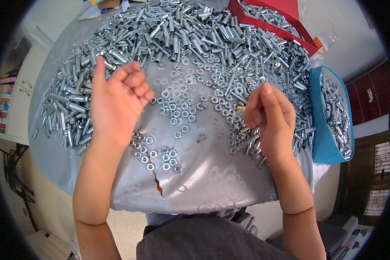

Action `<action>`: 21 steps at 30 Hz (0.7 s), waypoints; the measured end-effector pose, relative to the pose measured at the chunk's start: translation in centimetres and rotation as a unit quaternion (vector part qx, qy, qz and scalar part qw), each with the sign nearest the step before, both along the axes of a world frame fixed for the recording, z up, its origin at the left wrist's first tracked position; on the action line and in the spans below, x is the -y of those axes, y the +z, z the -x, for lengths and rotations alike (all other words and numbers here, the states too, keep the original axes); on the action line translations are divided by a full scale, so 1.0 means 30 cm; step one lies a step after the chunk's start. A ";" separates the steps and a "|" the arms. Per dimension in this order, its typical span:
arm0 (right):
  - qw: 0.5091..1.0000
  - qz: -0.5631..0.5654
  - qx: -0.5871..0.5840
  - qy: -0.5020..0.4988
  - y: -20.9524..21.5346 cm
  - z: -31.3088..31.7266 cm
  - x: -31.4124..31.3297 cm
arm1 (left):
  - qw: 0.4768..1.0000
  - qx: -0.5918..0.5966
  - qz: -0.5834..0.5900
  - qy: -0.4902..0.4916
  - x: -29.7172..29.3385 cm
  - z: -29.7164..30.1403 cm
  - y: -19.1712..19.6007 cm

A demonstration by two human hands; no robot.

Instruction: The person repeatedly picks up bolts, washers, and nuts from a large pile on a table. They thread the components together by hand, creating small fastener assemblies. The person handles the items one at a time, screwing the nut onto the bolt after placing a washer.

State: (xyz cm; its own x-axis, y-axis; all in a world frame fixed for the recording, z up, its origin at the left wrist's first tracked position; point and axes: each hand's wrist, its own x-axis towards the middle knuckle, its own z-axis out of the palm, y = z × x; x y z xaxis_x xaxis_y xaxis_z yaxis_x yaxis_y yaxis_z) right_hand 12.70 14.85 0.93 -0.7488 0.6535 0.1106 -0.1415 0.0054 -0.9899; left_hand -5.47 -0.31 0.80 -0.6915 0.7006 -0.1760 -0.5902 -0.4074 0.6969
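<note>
My left hand (116, 102) is raised over the left part of the table, thumb apart and fingers loosely bent, with nothing seen in it. Metal sleeves and bolts (69, 104) lie below and beside it. Over the right side, my right hand (273, 119) is closed, thumb against the curled fingers; whatever it may hold is hidden. Beneath it are loose nuts and bolts (252, 143). Between the hands lie silver hex nuts (177, 107), with flat washers (174, 73) just beyond. A smaller cluster of nuts (167, 159) sits nearer to me.
A large heap of metal sleeves (173, 37) spreads across the far side. At the back right stands a red box (307, 40) of metal parts; a blue box (320, 130) of bolts is at the right edge. The silvery tablecloth (199, 173) has a tear (158, 184) near me.
</note>
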 end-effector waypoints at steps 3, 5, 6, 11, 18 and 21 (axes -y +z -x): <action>0.999 -0.034 -0.010 -0.036 0.018 -0.008 -0.043 | 0.995 -0.064 0.050 -0.055 0.000 -0.027 -0.013; 0.991 -0.089 -0.011 -0.097 0.027 -0.013 -0.080 | 0.989 -0.106 0.074 -0.073 0.000 -0.041 -0.024; 0.984 -0.124 -0.011 -0.127 0.034 -0.020 -0.108 | 0.987 -0.117 0.090 -0.070 -0.004 -0.049 -0.021; 0.933 -0.283 0.139 -0.173 0.031 -0.070 -0.246 | 0.977 -0.155 0.124 -0.071 -0.016 -0.079 -0.022; 0.873 -0.375 0.242 -0.197 0.001 -0.118 -0.342 | 0.955 -0.238 0.162 -0.078 -0.016 -0.103 -0.032; 0.885 -0.382 0.229 -0.137 0.012 -0.108 -0.323 | 0.949 -0.249 0.173 -0.082 -0.016 -0.110 -0.032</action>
State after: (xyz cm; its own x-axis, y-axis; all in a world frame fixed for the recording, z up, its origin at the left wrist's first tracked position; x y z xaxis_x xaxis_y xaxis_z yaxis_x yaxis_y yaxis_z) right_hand 15.94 24.55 1.28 -0.6538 0.6833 0.3250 0.3840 0.6697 -0.6356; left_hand -2.18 0.18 -0.15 -0.6363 0.7654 -0.0961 -0.1888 -0.0336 0.9814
